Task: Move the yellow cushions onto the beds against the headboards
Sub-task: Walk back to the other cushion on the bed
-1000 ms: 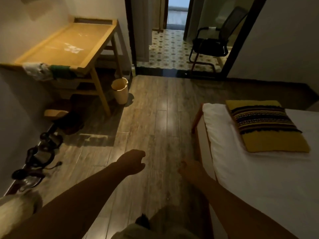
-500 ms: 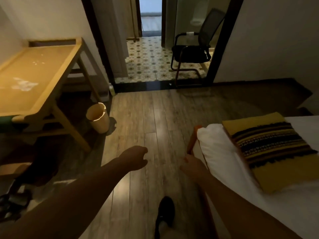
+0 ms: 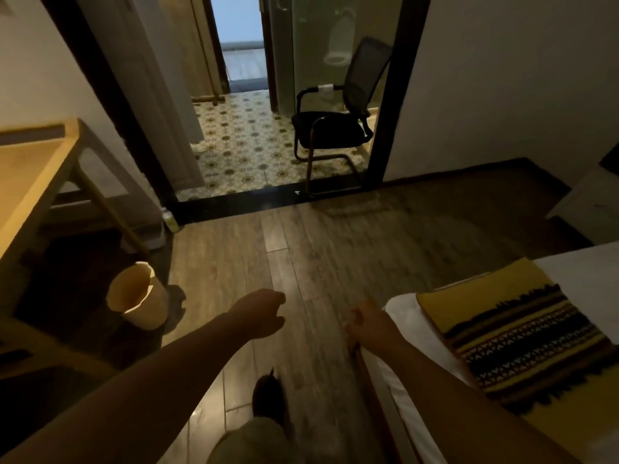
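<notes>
Yellow cushion (image 3: 522, 336), dark woven stripes, lies on bed (image 3: 402, 316); both hands' grips loosely curled, empty.

White bed (image 3: 407, 390) bears one yellow striped cushion (image 3: 516, 333).

A bedroom: white-sheeted bed (image 3: 586, 272), wooden desk (image 3: 30, 182), tiled entry with a chair (image 3: 338, 125).

Yellow cushion (image 3: 512, 333) with dark patterned stripes, lying flat on white bed (image 3: 402, 316), near corner
</notes>
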Demonstrator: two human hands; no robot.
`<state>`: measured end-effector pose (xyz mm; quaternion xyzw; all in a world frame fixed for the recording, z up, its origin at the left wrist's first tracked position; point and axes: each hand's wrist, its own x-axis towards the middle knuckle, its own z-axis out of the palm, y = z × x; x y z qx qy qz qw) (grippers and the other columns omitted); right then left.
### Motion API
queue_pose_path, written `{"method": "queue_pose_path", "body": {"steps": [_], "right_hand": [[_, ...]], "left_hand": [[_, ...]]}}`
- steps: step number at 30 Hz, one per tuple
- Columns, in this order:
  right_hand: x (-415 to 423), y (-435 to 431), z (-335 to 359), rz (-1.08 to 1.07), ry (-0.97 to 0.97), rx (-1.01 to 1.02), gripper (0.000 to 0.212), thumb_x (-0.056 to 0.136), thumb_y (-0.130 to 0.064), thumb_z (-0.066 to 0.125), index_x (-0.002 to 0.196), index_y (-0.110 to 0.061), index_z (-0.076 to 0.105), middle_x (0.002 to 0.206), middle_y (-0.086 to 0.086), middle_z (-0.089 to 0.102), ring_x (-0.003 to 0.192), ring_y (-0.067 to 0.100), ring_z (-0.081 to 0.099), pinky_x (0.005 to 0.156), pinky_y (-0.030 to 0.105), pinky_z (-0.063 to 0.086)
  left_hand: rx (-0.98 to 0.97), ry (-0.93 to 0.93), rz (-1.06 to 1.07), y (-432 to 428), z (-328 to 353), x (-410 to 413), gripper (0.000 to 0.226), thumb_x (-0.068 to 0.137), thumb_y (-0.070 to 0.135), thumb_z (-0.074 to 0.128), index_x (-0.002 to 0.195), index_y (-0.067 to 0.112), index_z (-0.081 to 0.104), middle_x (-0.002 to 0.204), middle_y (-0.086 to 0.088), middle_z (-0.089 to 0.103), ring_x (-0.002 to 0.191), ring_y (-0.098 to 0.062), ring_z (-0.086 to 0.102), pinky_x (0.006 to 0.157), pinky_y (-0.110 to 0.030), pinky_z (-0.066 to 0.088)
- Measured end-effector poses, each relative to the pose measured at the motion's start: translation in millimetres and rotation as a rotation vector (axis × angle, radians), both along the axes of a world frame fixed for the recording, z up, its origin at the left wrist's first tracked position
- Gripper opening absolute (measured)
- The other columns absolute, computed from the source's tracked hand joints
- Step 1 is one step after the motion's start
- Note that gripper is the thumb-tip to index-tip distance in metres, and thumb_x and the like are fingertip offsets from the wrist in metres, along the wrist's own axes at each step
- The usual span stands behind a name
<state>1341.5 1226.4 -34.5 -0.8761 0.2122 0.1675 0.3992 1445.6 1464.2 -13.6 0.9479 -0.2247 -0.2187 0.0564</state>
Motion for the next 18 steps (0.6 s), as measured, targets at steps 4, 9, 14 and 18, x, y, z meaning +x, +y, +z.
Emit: {"method": "queue_pose_path", "body": {"steps": [4, 9, 14, 18], "right_hand": [[67.5, -22.2, -11.7, -0.060, 0.005, -0.050, 0.036, 0.089, -0.031, 0.063, 0.120, -0.014, 0.062, 0.121, 0.008, 0.064, 0.092, 0.016, 0.054, 0.074, 0.028, 0.042], [160.9, -55.9, -19.7, -0.192, 0.022, -0.040, 0.032, 0.087, -0.030, 0.060, 0.118, -0.020, 0.063, 0.111, 0.003, 0.065, 0.095, 0.018, 0.059, 0.077, 0.029, 0.044], [229.8, -76.3, -20.7, -0.350, 0.045, 0.003, 0.009, 0.085, -0.038, 0.059, 0.089, -0.030, 0.056, 0.089, -0.009, 0.054, 0.095, 0.017, 0.058, 0.077, 0.029, 0.045], [268.1, -99.6, -19.4, -0.486, 0.021, 0.033, 0.036, 0.087, -0.034, 0.059, 0.119, -0.017, 0.062, 0.115, 0.002, 0.063, 0.099, 0.017, 0.057, 0.075, 0.026, 0.042]], "left_hand": [[-0.020, 0.008, -0.051, -26.9, -8.7, 79.7, 0.057, 0.091, 0.036, 0.059, 0.143, 0.020, 0.044, 0.143, -0.004, 0.052, 0.131, -0.022, 0.049, 0.104, -0.035, 0.044], [-0.057, -0.002, -0.143, -71.0, -14.8, 191.6, 0.054, 0.088, 0.036, 0.061, 0.138, 0.023, 0.049, 0.136, -0.003, 0.058, 0.123, -0.019, 0.056, 0.096, -0.031, 0.047], [-0.074, 0.068, -0.270, -124.4, -11.3, 285.1, 0.052, 0.089, 0.035, 0.061, 0.138, 0.021, 0.050, 0.137, -0.003, 0.057, 0.124, -0.019, 0.055, 0.099, -0.031, 0.046], [-0.041, 0.125, -0.388, -177.5, -9.7, 338.0, 0.056, 0.091, 0.036, 0.059, 0.142, 0.018, 0.046, 0.142, -0.006, 0.053, 0.130, -0.022, 0.050, 0.105, -0.033, 0.042]]}}
